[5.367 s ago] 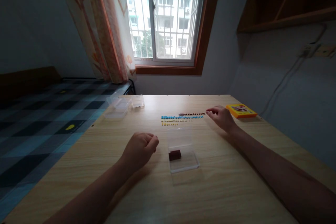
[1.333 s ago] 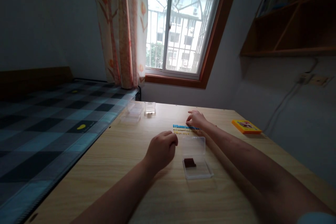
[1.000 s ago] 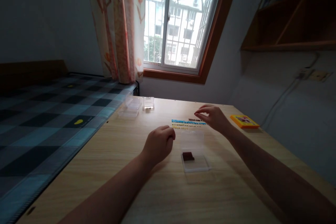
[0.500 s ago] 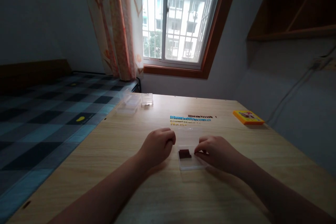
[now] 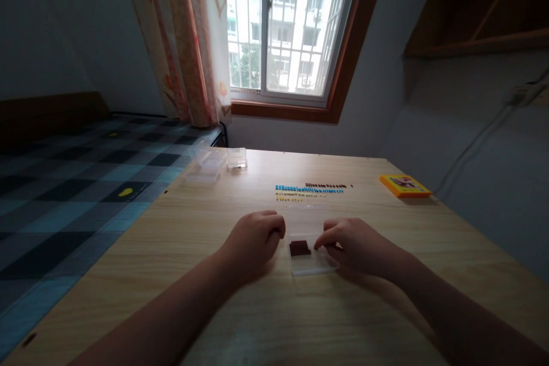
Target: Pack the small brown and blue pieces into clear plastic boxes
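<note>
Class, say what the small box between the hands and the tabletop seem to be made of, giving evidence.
Small box: likely clear, glossy plastic, since the surface beneath shows through it. Tabletop: wood or wood-look laminate, pale and smooth, with lengthwise grain lines showing.

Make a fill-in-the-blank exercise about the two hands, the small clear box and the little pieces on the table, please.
1. The clear box between the hands holds a small pile of ____ pieces.
2. The right hand has its fingertips at this box, and the left hand rests beside it, curled into a loose ____.
3. Farther back on the table, the longest row of pieces is ____.
4. The yellow box lies on the person's ____ side.

Missing words: brown, fist, blue, right.
</note>
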`<move>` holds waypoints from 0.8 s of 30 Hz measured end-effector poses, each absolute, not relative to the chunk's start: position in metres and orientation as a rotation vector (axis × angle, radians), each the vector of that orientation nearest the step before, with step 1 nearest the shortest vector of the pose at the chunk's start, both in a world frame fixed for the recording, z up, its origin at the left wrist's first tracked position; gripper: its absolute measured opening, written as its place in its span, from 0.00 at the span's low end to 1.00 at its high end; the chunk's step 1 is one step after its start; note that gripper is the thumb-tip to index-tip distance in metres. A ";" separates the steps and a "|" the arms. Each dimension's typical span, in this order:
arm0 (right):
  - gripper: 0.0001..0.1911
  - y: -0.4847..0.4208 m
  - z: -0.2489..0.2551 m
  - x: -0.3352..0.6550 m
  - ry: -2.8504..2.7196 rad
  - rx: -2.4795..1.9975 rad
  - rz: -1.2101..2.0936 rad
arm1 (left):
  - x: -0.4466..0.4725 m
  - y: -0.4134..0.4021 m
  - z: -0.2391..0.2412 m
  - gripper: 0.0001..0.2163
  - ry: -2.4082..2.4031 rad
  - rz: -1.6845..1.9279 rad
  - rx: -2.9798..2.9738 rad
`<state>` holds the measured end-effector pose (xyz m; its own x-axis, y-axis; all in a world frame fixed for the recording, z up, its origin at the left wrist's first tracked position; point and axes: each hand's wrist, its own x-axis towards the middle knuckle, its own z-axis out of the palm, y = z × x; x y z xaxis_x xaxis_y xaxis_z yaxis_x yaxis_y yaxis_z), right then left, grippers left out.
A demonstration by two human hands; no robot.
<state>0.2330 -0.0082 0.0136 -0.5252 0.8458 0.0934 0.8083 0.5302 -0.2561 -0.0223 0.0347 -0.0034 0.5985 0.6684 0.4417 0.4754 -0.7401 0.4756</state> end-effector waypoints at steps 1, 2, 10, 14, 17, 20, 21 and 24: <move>0.17 -0.008 0.013 0.232 -2.567 -1.418 0.260 | -0.022 0.034 -0.003 0.09 0.947 0.865 2.518; 0.16 -0.008 0.013 0.232 -2.570 -1.430 0.255 | -0.021 0.033 -0.003 0.09 0.965 0.845 2.516; 0.16 -0.005 0.005 0.231 -2.552 -1.408 0.232 | -0.018 0.030 0.001 0.05 1.076 0.657 2.518; 0.14 -0.005 0.007 0.231 -2.543 -1.414 0.222 | -0.019 0.029 0.003 0.05 1.119 0.619 2.522; 0.14 -0.006 0.008 0.228 -2.548 -1.430 0.228 | -0.019 0.028 0.003 0.06 1.151 0.580 2.527; 0.15 -0.006 0.008 0.225 -2.558 -1.418 0.236 | -0.018 0.028 0.003 0.06 1.171 0.527 2.528; 0.15 -0.006 0.007 0.225 -2.560 -1.413 0.232 | -0.018 0.028 0.003 0.05 1.176 0.509 2.531; 0.16 -0.006 0.005 0.224 -2.558 -1.414 0.224 | -0.017 0.027 0.002 0.04 1.182 0.481 2.543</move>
<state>0.2239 -0.0063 0.0045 -0.5179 0.8484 0.1096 0.8165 0.5285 -0.2325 -0.0166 0.0275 0.0023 0.6062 0.7759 0.1743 0.6773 -0.6186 0.3982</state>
